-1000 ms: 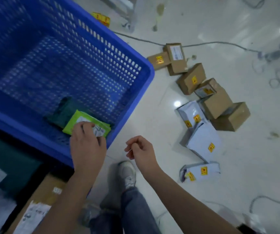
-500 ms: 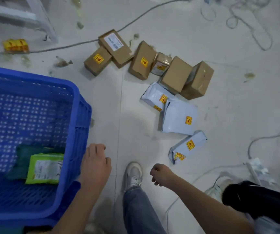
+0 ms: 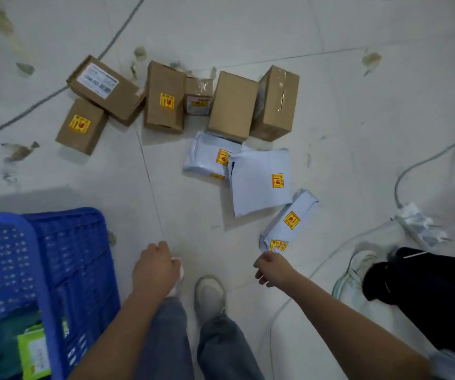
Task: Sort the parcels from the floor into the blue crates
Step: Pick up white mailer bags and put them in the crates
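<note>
Ahead, bare floor separates the blue crate from the parcels, while both hands, left and right, hover loosely curled, holding nothing.

Both hands hang empty above the pale floor: the left hand loosely curled beside the blue crate, the right hand curled just near of a white mailer bag. Two more white bags lie beyond it, and six cardboard boxes sit in a row farther off. A green parcel lies inside the crate.
</note>
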